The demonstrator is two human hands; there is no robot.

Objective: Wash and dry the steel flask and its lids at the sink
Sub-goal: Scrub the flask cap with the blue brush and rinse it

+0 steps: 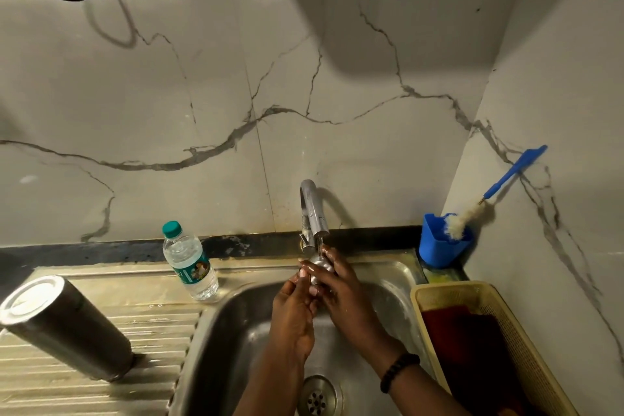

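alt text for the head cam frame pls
Both hands, left hand and right hand, hold a small steel lid under the running tap above the sink. The steel flask stands inverted on the drainboard, left of the basin.

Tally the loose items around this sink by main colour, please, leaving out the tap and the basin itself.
Steel: 2, flask, lid gripped by left hand and right hand
Blue: 2, bottle brush, holder
Clear: 1, water bottle
Cream: 1, basket
Red: 1, cloth
Total: 7
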